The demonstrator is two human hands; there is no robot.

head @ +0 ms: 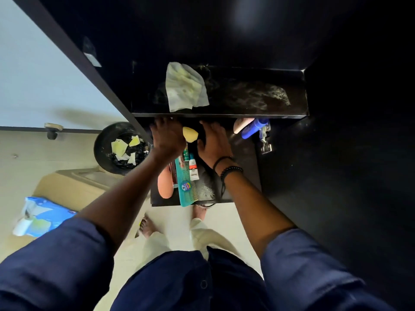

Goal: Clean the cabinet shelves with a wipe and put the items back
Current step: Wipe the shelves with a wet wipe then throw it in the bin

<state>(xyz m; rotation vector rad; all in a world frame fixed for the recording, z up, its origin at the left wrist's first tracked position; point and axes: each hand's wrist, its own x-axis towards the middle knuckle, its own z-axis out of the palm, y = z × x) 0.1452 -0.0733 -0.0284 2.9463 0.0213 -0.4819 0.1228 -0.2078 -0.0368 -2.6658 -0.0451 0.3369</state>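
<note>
A crumpled white wipe lies on the dusty upper black shelf, with no hand on it. Both my hands reach under that shelf over the lower shelf. My left hand is beside a yellow rounded object; its fingertips are hidden under the upper shelf's edge. My right hand is spread, palm down, just right of the yellow object. Below the hands lie a teal comb, a small white tube, a peach-coloured bottle and a red box partly hidden.
A blue tube, a pink item and a metal hinge sit at the lower shelf's right. A black bin with used wipes stands on the floor at left. A blue wipes pack rests on a cardboard box.
</note>
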